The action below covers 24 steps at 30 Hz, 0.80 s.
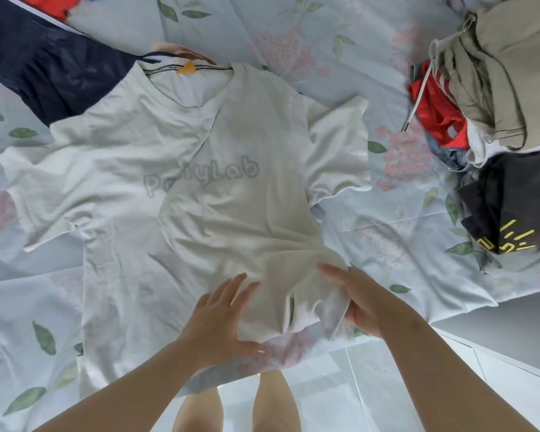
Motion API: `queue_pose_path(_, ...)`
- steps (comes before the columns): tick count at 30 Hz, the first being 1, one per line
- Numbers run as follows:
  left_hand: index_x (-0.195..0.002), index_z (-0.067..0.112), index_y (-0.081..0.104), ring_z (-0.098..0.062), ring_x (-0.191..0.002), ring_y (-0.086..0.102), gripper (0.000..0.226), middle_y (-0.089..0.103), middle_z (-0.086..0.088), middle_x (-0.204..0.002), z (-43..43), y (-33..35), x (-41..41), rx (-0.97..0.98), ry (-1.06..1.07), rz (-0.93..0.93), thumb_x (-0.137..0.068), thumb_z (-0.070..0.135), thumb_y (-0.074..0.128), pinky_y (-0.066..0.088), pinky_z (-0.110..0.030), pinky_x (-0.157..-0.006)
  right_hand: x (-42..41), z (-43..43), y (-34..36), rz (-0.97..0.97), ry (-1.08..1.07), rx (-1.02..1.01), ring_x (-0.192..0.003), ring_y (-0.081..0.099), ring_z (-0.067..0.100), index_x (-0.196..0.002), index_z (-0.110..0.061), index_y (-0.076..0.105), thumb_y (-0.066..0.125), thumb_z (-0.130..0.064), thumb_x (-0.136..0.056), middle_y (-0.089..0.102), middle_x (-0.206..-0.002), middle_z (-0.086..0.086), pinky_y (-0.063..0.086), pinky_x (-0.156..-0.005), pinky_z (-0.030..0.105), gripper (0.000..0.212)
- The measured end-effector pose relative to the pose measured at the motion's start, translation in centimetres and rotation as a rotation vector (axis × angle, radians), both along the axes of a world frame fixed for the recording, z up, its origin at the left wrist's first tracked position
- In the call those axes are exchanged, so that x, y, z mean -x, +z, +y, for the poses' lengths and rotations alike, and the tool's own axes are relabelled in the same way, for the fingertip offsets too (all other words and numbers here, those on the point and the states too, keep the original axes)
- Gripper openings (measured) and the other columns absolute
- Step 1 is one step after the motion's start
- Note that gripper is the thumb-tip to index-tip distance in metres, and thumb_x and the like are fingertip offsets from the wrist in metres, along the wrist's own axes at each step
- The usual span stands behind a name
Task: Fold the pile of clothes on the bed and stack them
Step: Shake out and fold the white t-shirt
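Under both grips on the bed [387,244], shirt [231,198] lies partly lapped over: left grip [219,319] released, flat on the fold, right grip [359,294] grasping the hem beside it, so best tug hem taut, keep edges aligned; pile [496,88] far beyond right grip.

2 bare arms reach forward: left hand [220,321] flat, fingers [235,283] straight; right hand [367,299] pinches the shirt [231,207], thumb on top.
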State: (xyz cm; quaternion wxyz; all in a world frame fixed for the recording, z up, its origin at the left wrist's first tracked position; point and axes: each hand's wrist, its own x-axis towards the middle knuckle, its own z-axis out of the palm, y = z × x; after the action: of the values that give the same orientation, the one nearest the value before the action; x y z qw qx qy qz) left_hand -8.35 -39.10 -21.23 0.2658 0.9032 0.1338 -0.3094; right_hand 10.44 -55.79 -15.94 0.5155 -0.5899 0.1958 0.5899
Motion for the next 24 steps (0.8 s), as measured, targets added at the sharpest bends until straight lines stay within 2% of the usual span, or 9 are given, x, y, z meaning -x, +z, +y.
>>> queue_pose_path(2,-0.149,0.037,-0.002,-0.019,-0.146,-0.011,0.094,-0.017,0.002,-0.158,-0.4,-0.6,-0.1,-0.109,-0.012,0.139,-0.079,0.062,0.056,0.012,-0.044,-0.117,0.5,-0.9,-0.6,0.025,0.173,0.008,-0.097,0.068,0.021,-0.112,-0.014,0.062,0.072,-0.016,-0.080,0.072,-0.105,0.007,0.054,-0.084,0.034,0.034)
queue_pose_path(6,-0.149,0.035,-0.007,-0.033,-0.144,-0.016,0.101,-0.024,-0.013,-0.155,-2.1,-1.6,-0.8,-0.199,-0.034,0.282,-0.077,0.062,0.059,0.008,-0.054,-0.113,2.7,-2.4,-2.5,-0.162,0.561,0.177,-0.097,0.061,0.012,-0.109,-0.016,0.062,0.076,-0.016,-0.075,0.069,-0.104,0.000,0.043,-0.071,0.018,0.037)
queue_pose_path(8,-0.148,0.035,-0.013,-0.039,-0.142,-0.017,0.107,-0.025,-0.020,-0.152,-3.1,-2.0,-0.9,-0.276,-0.036,0.306,-0.075,0.063,0.061,0.007,-0.058,-0.111,3.6,-2.9,-3.4,-0.288,0.413,0.212,-0.084,0.063,0.009,-0.100,-0.015,0.064,0.069,-0.013,-0.081,0.069,-0.094,-0.001,0.045,-0.063,0.015,0.020)
queue_pose_path(11,-0.149,0.031,-0.008,-0.044,-0.142,-0.007,0.098,-0.016,-0.026,-0.153,-4.0,-1.7,-1.1,-0.390,-0.060,0.290,-0.082,0.052,0.060,0.013,-0.058,-0.110,3.9,-3.9,-3.7,-0.263,-0.122,0.144,-0.063,0.055,0.013,-0.085,-0.013,0.060,0.052,-0.004,-0.086,0.058,-0.071,-0.001,0.043,-0.054,0.016,0.012)
queue_pose_path(13,-0.143,0.024,0.035,-0.047,-0.134,0.031,0.080,0.026,-0.028,-0.148,-3.7,-1.0,-1.3,-0.431,-0.065,0.105,-0.074,0.032,0.074,0.040,-0.052,-0.099,3.6,-4.7,-3.8,-0.206,-0.290,0.220,-0.063,0.050,0.014,-0.079,-0.011,0.055,0.048,-0.003,-0.086,0.051,-0.070,0.001,0.041,-0.055,0.025,0.013)
queue_pose_path(14,-0.123,0.017,0.058,-0.044,-0.115,0.054,0.064,0.053,-0.023,-0.129,-3.4,-0.8,-1.4,-0.420,-0.052,-0.018,-0.064,0.020,0.082,0.053,-0.047,-0.080,3.6,-5.2,-3.9,-0.186,-0.290,0.297,-0.063,0.049,0.016,-0.076,-0.010,0.052,0.047,-0.002,-0.086,0.049,-0.070,0.003,0.041,-0.056,0.028,0.013)
queue_pose_path(16,-0.097,0.014,0.066,-0.031,-0.089,0.064,0.035,0.066,-0.008,-0.098,-2.1,-0.3,-1.5,-0.328,0.022,-0.110,-0.064,0.008,0.077,0.054,-0.037,-0.062,3.5,-6.3,-4.2,-0.185,-0.147,0.449,-0.064,0.047,0.023,-0.073,-0.007,0.049,0.049,-0.002,-0.085,0.045,-0.069,0.008,0.041,-0.058,0.035,0.013)
queue_pose_path(19,-0.101,0.028,0.060,-0.021,-0.095,0.059,0.027,0.064,0.004,-0.101,0.5,0.5,-1.8,-0.059,0.229,0.122,-0.080,0.014,0.051,0.047,-0.029,-0.077,3.6,-7.7,-4.1,-0.328,0.351,0.682,-0.073,0.047,0.025,-0.087,-0.006,0.048,0.056,-0.008,-0.085,0.045,-0.073,0.009,0.036,-0.065,0.034,0.008)
queue_pose_path(24,-0.100,0.038,0.061,-0.004,-0.092,0.058,0.017,0.061,0.022,-0.091,2.3,0.8,1.1,0.318,0.492,0.213,-0.086,0.029,0.057,0.042,-0.015,-0.078,4.9,-4.4,-3.1,-0.817,0.821,0.901,-0.120,0.043,0.031,-0.128,-0.023,0.042,0.054,-0.014,-0.086,0.040,-0.135,0.006,0.036,-0.090,0.038,0.044)
